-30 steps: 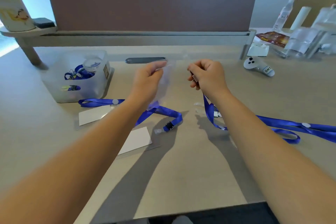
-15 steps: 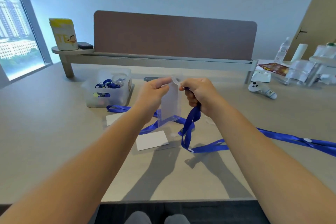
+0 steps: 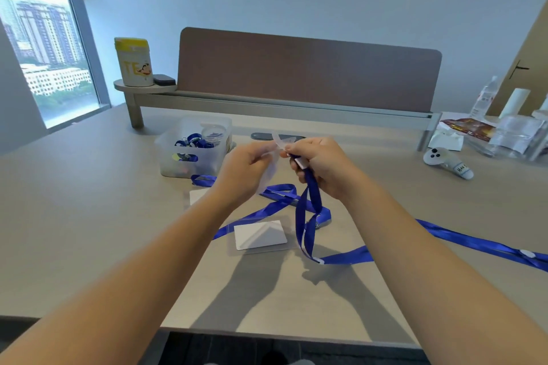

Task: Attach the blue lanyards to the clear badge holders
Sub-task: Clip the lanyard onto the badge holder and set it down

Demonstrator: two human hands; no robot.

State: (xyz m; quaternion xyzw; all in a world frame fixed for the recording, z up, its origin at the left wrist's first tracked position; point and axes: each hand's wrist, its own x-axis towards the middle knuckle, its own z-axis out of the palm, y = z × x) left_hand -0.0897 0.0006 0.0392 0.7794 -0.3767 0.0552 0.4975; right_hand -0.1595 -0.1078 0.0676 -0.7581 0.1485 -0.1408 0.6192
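the left hand [image 3: 247,167] pinches a clear badge holder [image 3: 268,175] by its top, hanging long axis down above the desk [image 3: 89,216]. the right hand [image 3: 321,166], just to its right, grips the blue lanyard [image 3: 308,210] end (clip hidden), aimed left at the holder's top tab.
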